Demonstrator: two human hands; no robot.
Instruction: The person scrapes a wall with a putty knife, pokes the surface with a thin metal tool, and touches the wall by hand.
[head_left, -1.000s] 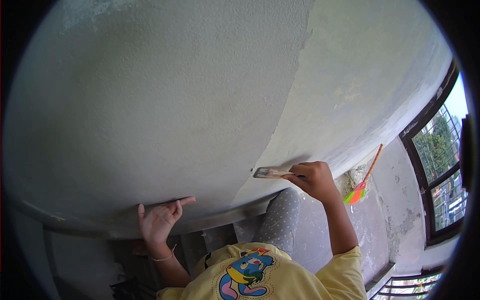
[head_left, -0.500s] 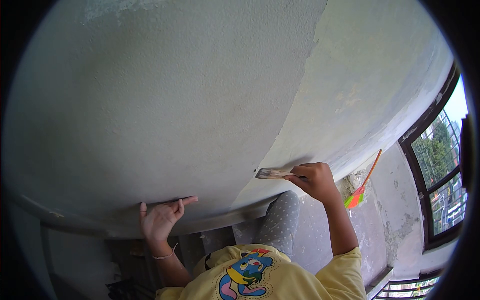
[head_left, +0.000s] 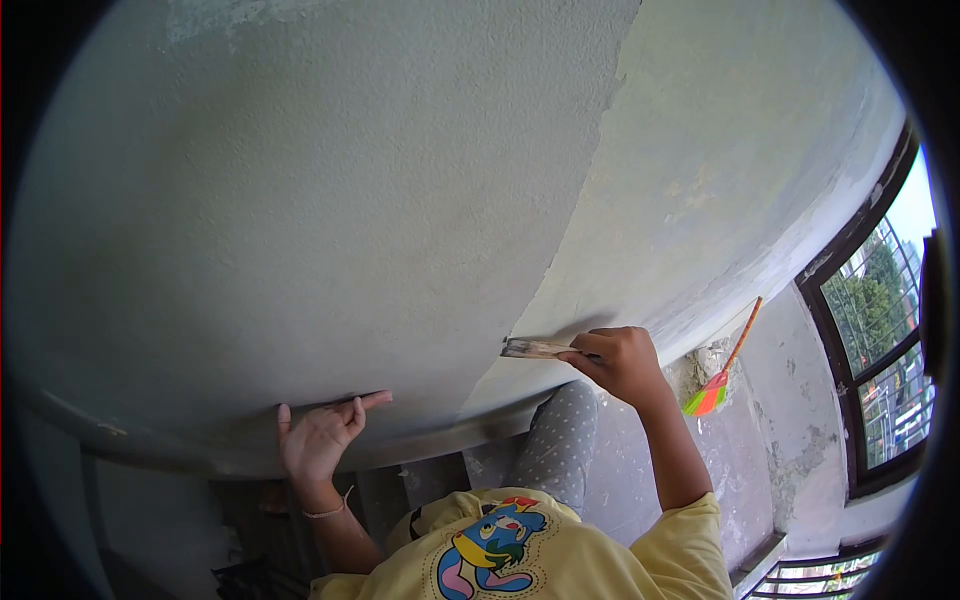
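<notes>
Gripping the handle end of a flat scraper (head_left: 535, 348), the right grip (head_left: 622, 362) is closed, thumb and fingers pinching the tool from both sides; the scraper lies almost level across the view, its dark, worn tip pointing left and meeting, or just short of, the wall (head_left: 350, 220) at the ragged border between two finishes; whether the tip presses on the surface, I cannot tell. To the left of that border the wall is grey and grainy; to the right spreads a smoother, paler area (head_left: 720, 170) with faint yellowish stains.

The left grip (head_left: 318, 442) is open, low on the wall and well apart from the scraper; its thumb points up, its index finger stretches to the right, and the fingertips seem to rest against the surface, though how much of the hand touches is unclear; a thin bracelet (head_left: 328, 508) circles the wrist.

Below, the wearer's yellow shirt (head_left: 620, 555) carries a blue cartoon print; one leg in grey dotted trousers (head_left: 558, 440) stands between the two arms, near the wall; dark steps (head_left: 385, 497) show to its left, and a white-flecked floor (head_left: 725, 470) to its right; a broom (head_left: 712, 392) with an orange handle and a bright green and orange-red head leans beyond the right forearm; a dark-framed window (head_left: 880, 300) stands at the far right.
</notes>
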